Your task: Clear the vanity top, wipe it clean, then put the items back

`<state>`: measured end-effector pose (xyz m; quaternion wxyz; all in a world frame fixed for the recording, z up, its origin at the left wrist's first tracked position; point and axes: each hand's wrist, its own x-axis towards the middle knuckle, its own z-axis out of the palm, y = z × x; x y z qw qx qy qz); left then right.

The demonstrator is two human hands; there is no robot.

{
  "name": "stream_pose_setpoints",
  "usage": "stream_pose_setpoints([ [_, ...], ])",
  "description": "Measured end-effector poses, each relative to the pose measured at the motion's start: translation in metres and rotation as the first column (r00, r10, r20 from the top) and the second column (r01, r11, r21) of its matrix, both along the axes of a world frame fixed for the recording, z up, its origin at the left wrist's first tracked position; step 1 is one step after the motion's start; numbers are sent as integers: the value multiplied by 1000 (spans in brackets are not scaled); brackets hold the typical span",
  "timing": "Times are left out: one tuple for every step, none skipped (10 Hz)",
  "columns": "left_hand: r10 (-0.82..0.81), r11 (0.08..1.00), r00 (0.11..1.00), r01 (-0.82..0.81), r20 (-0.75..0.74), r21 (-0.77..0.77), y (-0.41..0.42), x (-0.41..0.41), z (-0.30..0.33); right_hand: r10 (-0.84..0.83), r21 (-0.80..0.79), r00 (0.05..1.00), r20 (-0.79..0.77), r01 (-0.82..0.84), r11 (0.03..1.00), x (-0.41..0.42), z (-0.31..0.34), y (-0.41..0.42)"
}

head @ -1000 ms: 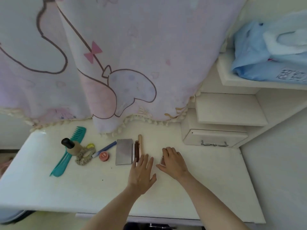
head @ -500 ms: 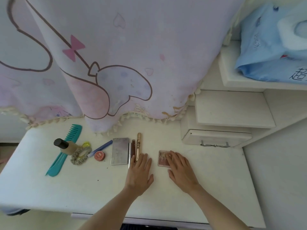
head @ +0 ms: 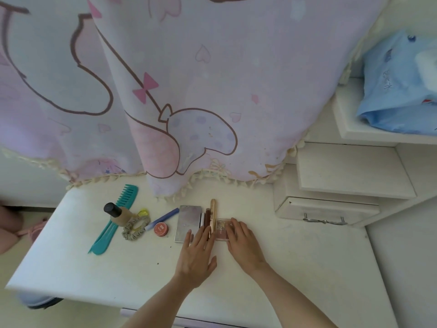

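On the white vanity top (head: 295,254) lies a row of items: a teal comb (head: 113,218), a foundation bottle (head: 118,213) with a black cap, a scrunchie (head: 134,227), a blue pen (head: 163,218), a small red tin (head: 161,229), a silver mirror compact (head: 188,222), brown and tan pencils (head: 212,214), and a small pink palette (head: 221,229). My left hand (head: 196,254) lies flat, fingertips touching the compact and the pencils. My right hand (head: 243,245) rests flat with its fingers on the right side of the palette.
A pink and lilac cartoon curtain (head: 189,91) hangs down to the back of the top. White stepped drawers (head: 326,209) and shelves stand at the right, with a blue bag (head: 399,86) on the upper shelf. Something pink sits on the floor at the far left.
My right hand has slid the pink palette left until it sits against the pencils. My left hand stayed flat by the compact. The camera has tilted and shifted.
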<state>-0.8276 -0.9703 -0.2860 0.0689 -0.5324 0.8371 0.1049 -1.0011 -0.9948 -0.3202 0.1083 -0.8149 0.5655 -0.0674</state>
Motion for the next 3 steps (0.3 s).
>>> stream_pose_setpoints([
  [-9,999,1000,10,9,-33,1,6,1,-46,29,998,-39,47,998,6,8,4],
  [-31,995,1000,30,-6,-99,-5,10,7,-47,-7,997,-54,46,999,3,16,6],
  [-30,985,999,23,-36,-171,-14,11,13,-48,-13,998,-51,47,999,3,24,4],
])
